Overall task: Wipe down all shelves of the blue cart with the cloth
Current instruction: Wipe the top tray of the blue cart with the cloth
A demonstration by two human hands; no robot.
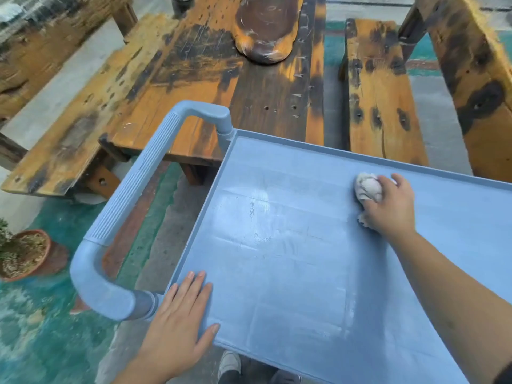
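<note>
A: What's the right hand [388,209] doing?
B: It grips one balled-up white cloth [368,188], pressed on the top shelf [291,259] of the blue cart [277,167], near the far rim.
A: And the left hand [180,314]?
B: Flat, fingers straight, on the shelf's near corner beside the one handle [138,189].
A: Around the cart?
B: One wooden worktop [221,65], two benches, one potted plant [25,253].

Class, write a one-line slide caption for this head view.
Right hand wipes blue cart's top shelf with a balled cloth; left hand rests flat on its corner.
</note>
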